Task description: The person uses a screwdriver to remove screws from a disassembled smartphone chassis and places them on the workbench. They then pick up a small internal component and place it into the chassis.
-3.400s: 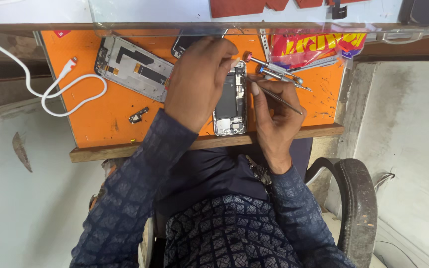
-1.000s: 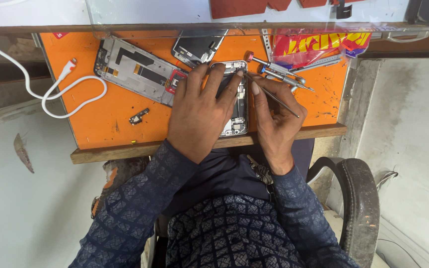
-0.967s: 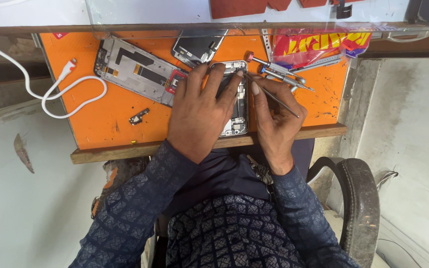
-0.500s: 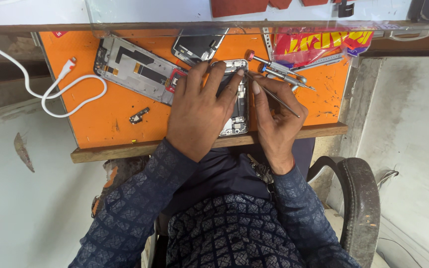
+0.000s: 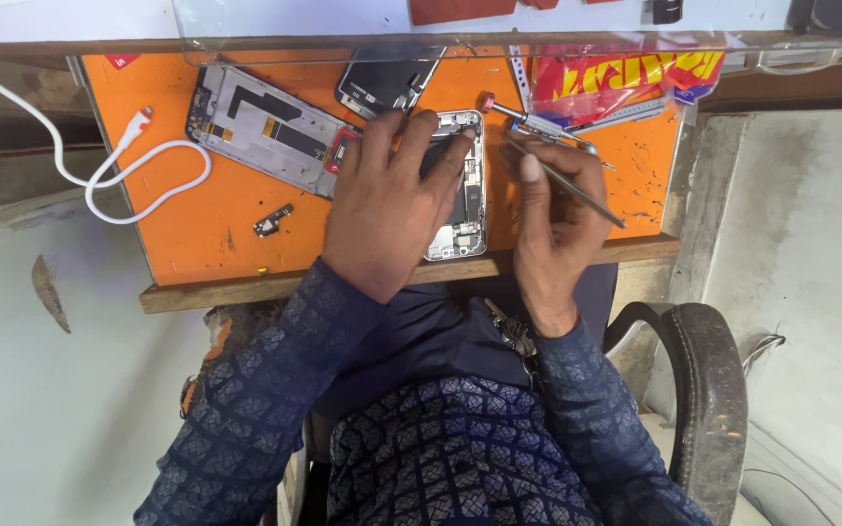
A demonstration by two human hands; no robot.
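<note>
Left hand flat, pinning opened phone | right hand pinching thin tool | phone looks light, fragile: hold by frame edges

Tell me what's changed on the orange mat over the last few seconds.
The left hand, which lay higher and further right over the opened phone, slid down and left; its fingers now spread over the phone's left side, leaving the right edge showing. The right hand kept its thin tool in the same grip beside the phone. The frame, cable and small part stayed put.
</note>
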